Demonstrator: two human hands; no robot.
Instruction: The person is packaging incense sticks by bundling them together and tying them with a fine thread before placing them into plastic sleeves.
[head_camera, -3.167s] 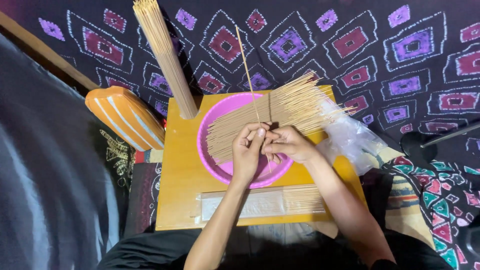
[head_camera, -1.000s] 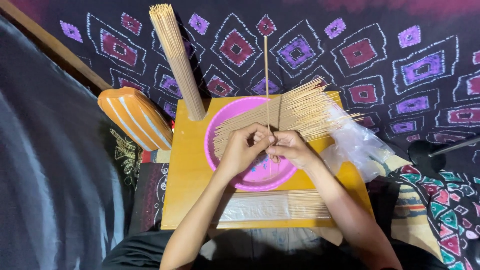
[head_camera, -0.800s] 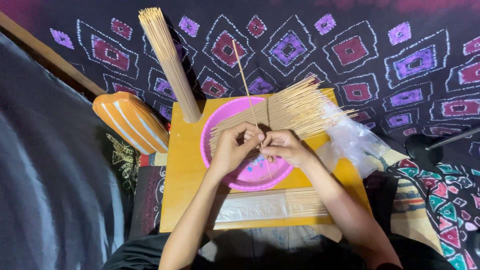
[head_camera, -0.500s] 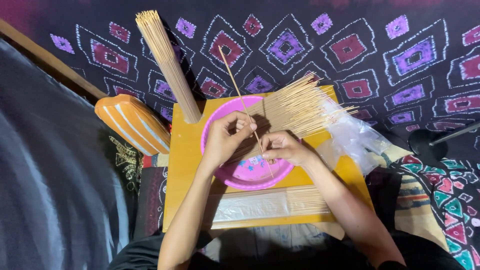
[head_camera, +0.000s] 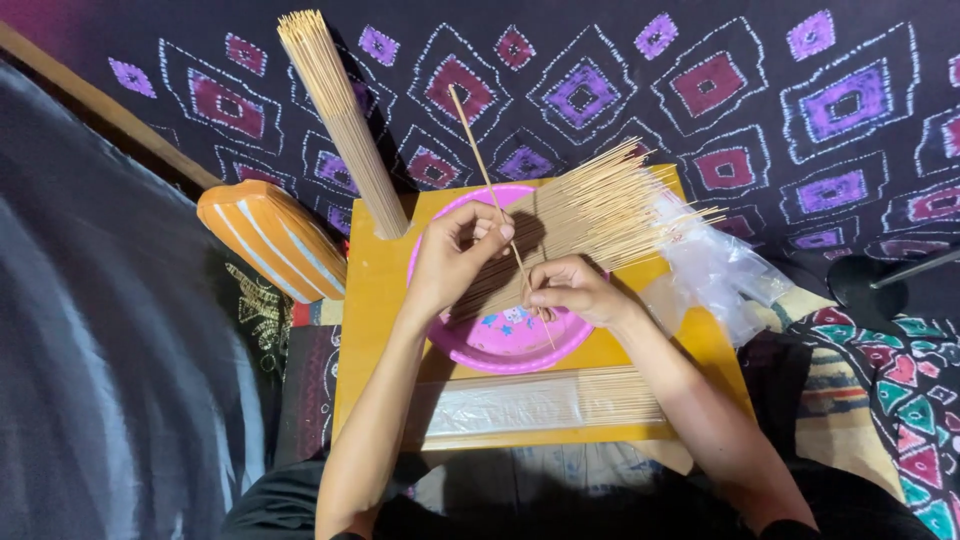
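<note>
Head view, inspector A: Which way does the stick (head_camera: 492, 195) run?

Inspector B: Long axis slants from lower right to upper left, tip toward the cloth. Thin, pale, straight. It stands over the pink plate (head_camera: 520, 340) on the counter (head_camera: 372, 300).

A: Grips?

B: Left hand (head_camera: 450, 255) and right hand (head_camera: 565, 290) each pinch it.

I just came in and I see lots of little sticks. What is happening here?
A person sits at a small yellow table. Both hands hold one thin stick: the left hand pinches it higher up, the right hand lower down, over a pink plate. A fan of sticks lies across the plate, and another bundle stands upright at the table's far left corner.
</note>
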